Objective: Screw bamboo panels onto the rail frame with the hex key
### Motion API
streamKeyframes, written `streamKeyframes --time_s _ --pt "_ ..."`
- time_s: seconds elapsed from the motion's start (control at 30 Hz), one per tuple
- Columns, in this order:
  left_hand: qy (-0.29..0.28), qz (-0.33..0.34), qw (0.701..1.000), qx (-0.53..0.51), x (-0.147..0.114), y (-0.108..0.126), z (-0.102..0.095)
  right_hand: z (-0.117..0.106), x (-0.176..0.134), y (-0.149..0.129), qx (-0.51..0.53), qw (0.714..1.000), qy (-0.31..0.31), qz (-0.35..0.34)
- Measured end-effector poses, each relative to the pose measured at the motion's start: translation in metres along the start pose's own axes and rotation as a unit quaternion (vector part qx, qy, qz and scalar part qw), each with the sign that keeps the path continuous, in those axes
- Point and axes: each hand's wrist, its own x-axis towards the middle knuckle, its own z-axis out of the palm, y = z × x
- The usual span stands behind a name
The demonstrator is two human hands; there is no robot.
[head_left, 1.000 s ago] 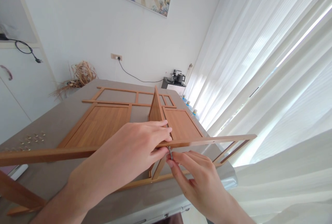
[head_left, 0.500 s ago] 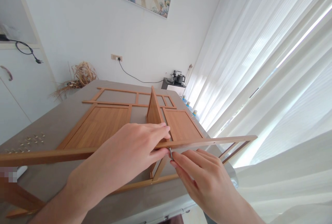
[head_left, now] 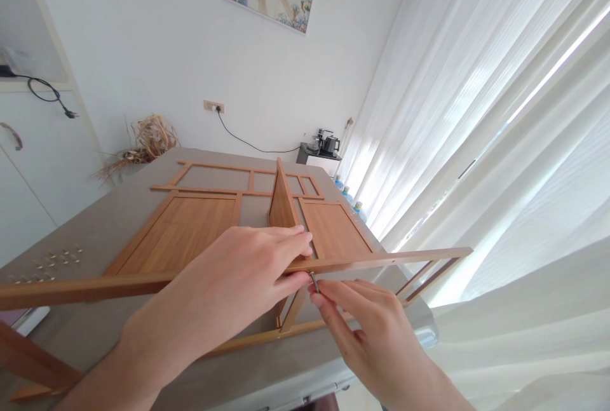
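A wooden frame (head_left: 391,260) stands on its side across the table, with an upright wooden panel (head_left: 283,198) meeting it at right angles. My left hand (head_left: 252,265) is closed around the frame's rail at that joint, fingers on the far side and thumb on the near side. Between thumb and forefinger, my right hand (head_left: 372,316) pinches a small metal hex key (head_left: 314,281). The key's upper end meets a screw head in the near face of the rail, just beside my left thumb. My left hand covers part of the joint.
Two wooden panels (head_left: 200,227) and an open wooden frame (head_left: 214,168) lie flat on the grey table (head_left: 143,176). Several small screws (head_left: 60,257) stand at the left. Beyond are a kettle (head_left: 330,143), dried plants (head_left: 155,134) and white curtains (head_left: 429,112) on the right.
My right hand has turned slightly, and the hex key's lower end has swung a little to the right. The left hand keeps its hold in the same spot.
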Motion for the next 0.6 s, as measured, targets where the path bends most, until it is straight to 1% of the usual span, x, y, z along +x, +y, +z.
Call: streamKeyframes --time_s 0.07,0.13,0.2,0.27,0.37,0.47,0.53,0.6 --pt "0.001 -0.001 1.0 -0.002 0.0 0.0 0.0 0.005 0.0 -0.002 0.106 0.991 -0.03 0.074" --pt "0.001 -0.002 1.0 -0.001 0.0 -0.001 0.001 0.009 0.001 -0.004 0.205 0.968 -0.062 0.132" --pt "0.004 0.001 1.0 0.001 0.001 -0.002 0.001 0.013 0.002 -0.007 0.278 0.942 -0.079 0.169" --pt "0.008 0.005 1.0 0.002 0.001 -0.002 0.001 0.016 0.002 -0.009 0.309 0.93 -0.075 0.186" --pt "0.007 0.001 1.0 0.008 0.001 -0.002 0.0 0.022 0.0 -0.012 0.302 0.933 -0.042 0.189" --pt "0.006 -0.003 1.0 0.008 0.001 -0.001 -0.001 0.03 -0.004 -0.014 0.297 0.939 -0.019 0.175" --pt "0.006 -0.002 1.0 0.003 0.001 -0.001 0.0 0.034 -0.006 -0.013 0.268 0.954 -0.007 0.135" --pt "0.004 0.0 1.0 -0.007 0.0 -0.001 0.001 0.035 -0.008 -0.011 0.21 0.975 0.018 0.066"
